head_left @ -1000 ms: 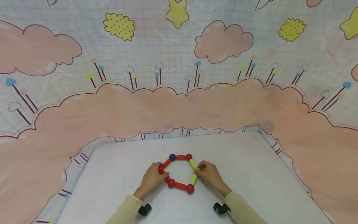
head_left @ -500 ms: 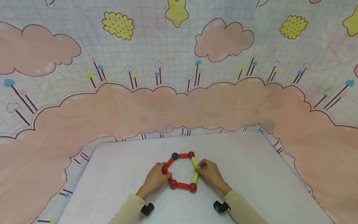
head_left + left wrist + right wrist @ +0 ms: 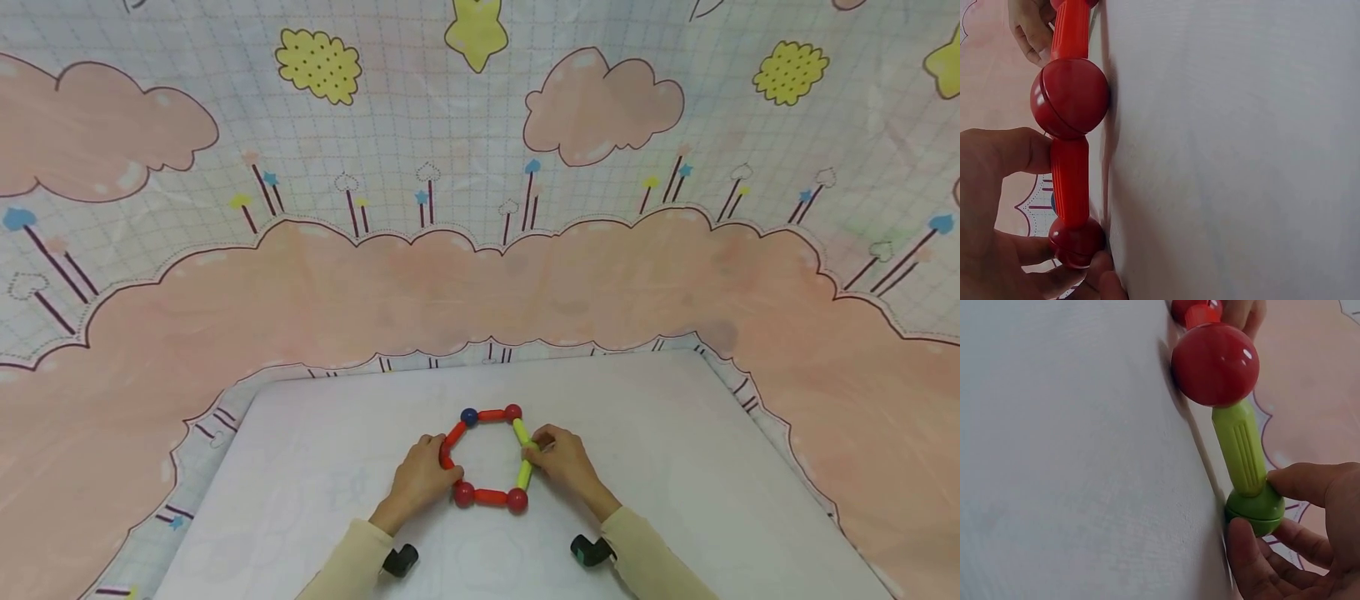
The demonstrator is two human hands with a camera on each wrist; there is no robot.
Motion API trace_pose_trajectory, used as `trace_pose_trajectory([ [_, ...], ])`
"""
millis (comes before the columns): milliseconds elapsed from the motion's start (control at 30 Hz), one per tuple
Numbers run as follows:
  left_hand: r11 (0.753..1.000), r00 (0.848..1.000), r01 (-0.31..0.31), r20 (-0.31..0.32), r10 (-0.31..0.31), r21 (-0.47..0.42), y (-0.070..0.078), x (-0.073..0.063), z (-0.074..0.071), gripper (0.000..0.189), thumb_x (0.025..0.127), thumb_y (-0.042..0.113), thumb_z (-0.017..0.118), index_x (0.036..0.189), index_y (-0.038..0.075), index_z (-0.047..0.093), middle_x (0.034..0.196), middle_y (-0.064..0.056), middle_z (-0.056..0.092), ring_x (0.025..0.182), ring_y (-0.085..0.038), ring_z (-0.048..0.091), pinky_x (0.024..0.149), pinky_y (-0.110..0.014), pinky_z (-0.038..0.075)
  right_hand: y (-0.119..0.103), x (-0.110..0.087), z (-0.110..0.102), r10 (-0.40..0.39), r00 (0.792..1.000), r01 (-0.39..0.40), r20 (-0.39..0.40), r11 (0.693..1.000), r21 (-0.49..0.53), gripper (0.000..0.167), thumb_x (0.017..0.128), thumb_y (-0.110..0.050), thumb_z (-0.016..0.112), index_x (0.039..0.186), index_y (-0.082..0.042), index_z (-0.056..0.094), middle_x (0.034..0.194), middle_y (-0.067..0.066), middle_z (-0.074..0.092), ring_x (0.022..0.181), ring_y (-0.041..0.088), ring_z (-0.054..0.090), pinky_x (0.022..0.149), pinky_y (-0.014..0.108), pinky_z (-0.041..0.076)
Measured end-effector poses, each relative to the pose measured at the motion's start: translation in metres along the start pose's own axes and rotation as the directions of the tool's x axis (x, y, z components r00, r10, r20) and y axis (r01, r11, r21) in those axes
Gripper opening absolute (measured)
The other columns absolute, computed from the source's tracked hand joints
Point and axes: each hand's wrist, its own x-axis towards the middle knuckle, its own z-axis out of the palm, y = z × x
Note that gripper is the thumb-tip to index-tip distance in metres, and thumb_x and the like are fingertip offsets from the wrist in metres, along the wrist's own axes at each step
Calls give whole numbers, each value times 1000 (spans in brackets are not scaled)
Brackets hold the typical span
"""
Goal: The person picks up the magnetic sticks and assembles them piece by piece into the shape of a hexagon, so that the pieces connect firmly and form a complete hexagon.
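Observation:
A six-sided ring of toy building rods and balls lies on the white tabletop in the head view. Red rods join red balls and one blue ball; the right side has yellow-green rods. My left hand grips the ring's left corner: the left wrist view has its fingers around a red ball and its thumb on a red rod. At the right corner, my right hand pinches a green ball, its thumb near the yellow-green rod.
Black wrist cameras sit below both hands, beside the cream sleeves. Behind the table hangs a cloth printed with clouds and stars; it also runs along the table's sides.
The ring has shifted slightly right and a little away from me, and my left hand has moved right with it. My right hand keeps its hold, nearly still.

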Motion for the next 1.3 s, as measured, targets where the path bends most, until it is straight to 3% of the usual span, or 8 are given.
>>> trace_pose_trajectory([
  [400, 1000, 1000, -24, -15, 24, -8, -1, -3, -2, 56, 80, 22, 73, 128, -2, 59, 109, -14, 61, 85, -19, 53, 65, -30, 48, 5, 4, -12, 19, 1000, -19, 0, 1000, 16, 22, 84, -15, 75, 102, -5, 68, 91, 6, 68, 69, 12, 61, 58, 26, 53],
  [567, 995, 998, -61, -30, 59, -84, -6, -1, -3, 38, 88, 15, 68, 121, -3, 63, 98, -11, 63, 79, -17, 52, 66, -29, 46, 6, 5, -14, 17, 1000, -17, 0, 1000, 7, 23, 84, -15, 75, 104, -6, 69, 94, 7, 67, 70, 12, 60, 58, 26, 53],
  [767, 983, 994, -103, -42, 98, -153, -13, 2, -3, 33, 88, 13, 68, 116, -4, 65, 89, -8, 62, 76, -16, 50, 63, -25, 42, 7, 5, -13, 16, 1000, -16, -1, 1000, -3, 23, 85, -18, 74, 105, -7, 69, 94, 7, 67, 70, 11, 60, 58, 25, 52],
  [933, 972, 995, -93, -48, 85, -215, -13, 1, -5, 32, 88, 12, 69, 115, -3, 66, 91, -8, 65, 77, -14, 54, 64, -25, 46, 7, 4, -13, 9, 1000, -9, 1, 1000, -6, 23, 86, -17, 74, 105, -6, 69, 94, 7, 67, 70, 11, 59, 58, 26, 52],
  [1167, 941, 999, -45, -33, 35, -336, -14, 2, 0, 31, 91, 11, 67, 117, -6, 62, 87, -12, 67, 53, -9, 56, 49, -23, 47, 9, 5, -11, 6, 1000, -6, 3, 1000, -18, 21, 86, -17, 74, 105, -8, 69, 97, 6, 68, 72, 11, 59, 57, 24, 50],
  [1300, 938, 999, -39, -40, 27, -344, -14, 3, 1, 29, 90, 11, 67, 114, -5, 63, 86, -11, 66, 52, -9, 55, 48, -23, 47, 9, 5, -11, 6, 1000, -6, 3, 1000, -15, 21, 86, -17, 73, 105, -8, 69, 98, 7, 68, 72, 12, 59, 56, 25, 50],
])
